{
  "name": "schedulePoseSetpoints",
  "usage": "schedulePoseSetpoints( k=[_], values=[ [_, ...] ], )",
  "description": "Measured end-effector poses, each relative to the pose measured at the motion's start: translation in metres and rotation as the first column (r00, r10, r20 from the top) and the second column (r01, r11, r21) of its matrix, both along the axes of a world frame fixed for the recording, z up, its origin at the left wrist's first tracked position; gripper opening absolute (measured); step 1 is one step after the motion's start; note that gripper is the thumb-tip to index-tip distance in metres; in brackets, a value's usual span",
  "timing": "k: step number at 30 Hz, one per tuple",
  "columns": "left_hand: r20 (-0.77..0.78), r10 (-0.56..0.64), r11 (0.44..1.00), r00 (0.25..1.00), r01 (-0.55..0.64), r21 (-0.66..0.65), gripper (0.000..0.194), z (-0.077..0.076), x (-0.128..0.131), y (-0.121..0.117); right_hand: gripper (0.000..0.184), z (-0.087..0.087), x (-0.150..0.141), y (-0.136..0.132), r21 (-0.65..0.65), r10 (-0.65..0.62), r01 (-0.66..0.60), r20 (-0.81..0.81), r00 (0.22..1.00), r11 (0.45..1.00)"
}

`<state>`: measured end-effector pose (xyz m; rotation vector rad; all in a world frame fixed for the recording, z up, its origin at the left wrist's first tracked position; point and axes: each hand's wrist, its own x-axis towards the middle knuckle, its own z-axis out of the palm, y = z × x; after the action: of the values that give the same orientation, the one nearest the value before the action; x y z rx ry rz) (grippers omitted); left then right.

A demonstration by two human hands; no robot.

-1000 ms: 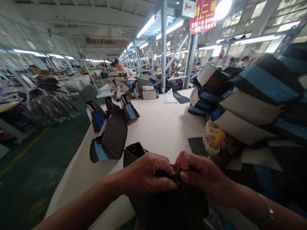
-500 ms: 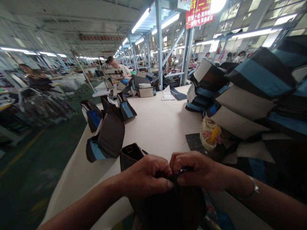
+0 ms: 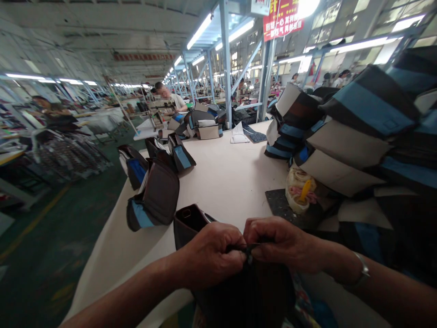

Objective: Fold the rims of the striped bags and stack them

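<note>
Red hanging banner (image 3: 282, 18) high above and beyond the hands, yellow Chinese characters, partly cut off, too small to read surely, long red banner (image 3: 143, 57) farther back, illegible

Stacked bags (image 3: 355, 123) beside tape rolls (image 3: 299, 191)

Bare table (image 3: 225, 182) ahead between dark pouches (image 3: 155, 193) and stacked bags (image 3: 344, 136)

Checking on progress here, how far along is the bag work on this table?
Done, seemingly: bags lie along the table's left edge. In hand: left hand and right hand pinch the top edge of a dark bag. Left: a tall stack on the right.
</note>
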<state>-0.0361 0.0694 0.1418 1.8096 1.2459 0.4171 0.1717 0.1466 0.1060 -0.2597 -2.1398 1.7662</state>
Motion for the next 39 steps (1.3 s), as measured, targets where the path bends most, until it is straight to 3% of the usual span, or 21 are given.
schedulePoseSetpoints(
  k=[5,7,9,13,16,20,23,25,27,29,31,34,35,36,37,39],
  values=[
    [0.103,-0.003,0.999,0.995,0.008,-0.051,0.006,0.0,-0.001,-0.001,0.019,-0.002,-0.001,-0.004,-0.147,0.014,-0.011,0.017,1.0,0.989],
    [0.139,0.004,0.997,0.99,0.007,-0.081,0.02,-0.001,0.0,-0.002,0.021,-0.004,-0.002,-0.005,-0.139,-0.001,0.005,0.024,1.0,0.99],
    [0.105,0.032,0.997,0.994,-0.025,-0.069,0.026,-0.001,0.001,-0.002,0.021,-0.006,-0.001,-0.005,-0.108,-0.029,0.033,0.04,0.999,0.994],
    [-0.013,0.041,0.999,0.999,-0.04,0.028,0.01,0.002,0.004,-0.003,0.02,-0.004,0.003,-0.005,-0.045,-0.076,0.08,0.083,0.994,0.996],
    [-0.028,0.008,0.988,1.0,-0.004,0.154,0.013,0.002,0.004,-0.004,0.012,0.001,0.006,-0.007,0.189,-0.139,0.13,0.037,0.99,0.973],
    [-0.022,-0.019,0.949,1.0,0.025,0.314,0.014,-0.005,0.004,-0.006,0.01,0.002,0.006,-0.008,0.452,-0.179,0.214,-0.121,0.976,0.866],
    [-0.009,-0.003,0.948,1.0,0.006,0.319,0.014,-0.007,0.003,-0.008,0.009,-0.001,0.004,-0.007,0.568,-0.154,0.237,-0.191,0.969,0.788],
    [0.035,0.014,0.976,0.999,-0.022,0.216,0.012,-0.007,0.001,-0.008,0.01,0.0,0.004,-0.008,0.7,-0.099,0.225,-0.216,0.971,0.678],
    [0.141,0.026,0.999,0.99,-0.03,0.023,0.014,-0.006,-0.003,-0.007,0.013,0.004,0.005,-0.01,0.841,-0.055,0.202,-0.202,0.978,0.502],
    [0.241,0.065,0.985,0.968,-0.023,-0.174,0.033,-0.006,-0.008,-0.005,0.019,0.009,0.007,-0.013,0.926,-0.018,0.147,-0.15,0.989,0.349],
    [0.263,0.102,0.949,0.959,-0.015,-0.316,0.048,-0.008,-0.011,-0.004,0.021,0.012,0.009,-0.015,0.952,0.011,0.104,-0.112,0.994,0.288],
    [0.183,0.079,0.932,0.98,-0.007,-0.363,0.045,-0.011,-0.008,-0.004,0.021,0.009,0.012,-0.017,0.955,0.017,0.096,-0.105,0.994,0.281],
    [0.144,0.049,0.95,0.988,-0.002,-0.312,0.041,-0.01,-0.007,-0.005,0.021,0.007,0.014,-0.017,0.951,0.007,0.101,-0.108,0.994,0.293],
    [0.096,0.016,0.974,0.995,0.007,-0.227,0.036,-0.01,-0.004,-0.007,0.02,0.005,0.015,-0.017,0.933,-0.007,0.11,-0.115,0.993,0.343],
    [0.039,-0.019,0.993,0.999,0.023,-0.116,0.031,-0.01,-0.002,-0.009,0.018,0.005,0.017,-0.016,0.892,-0.018,0.118,-0.123,0.992,0.437],
    [-0.094,-0.075,0.987,0.993,0.087,0.132,0.023,-0.01,0.002,-0.015,0.019,0.009,0.02,-0.013,0.697,-0.053,0.096,-0.084,0.995,0.711]
  ],
)
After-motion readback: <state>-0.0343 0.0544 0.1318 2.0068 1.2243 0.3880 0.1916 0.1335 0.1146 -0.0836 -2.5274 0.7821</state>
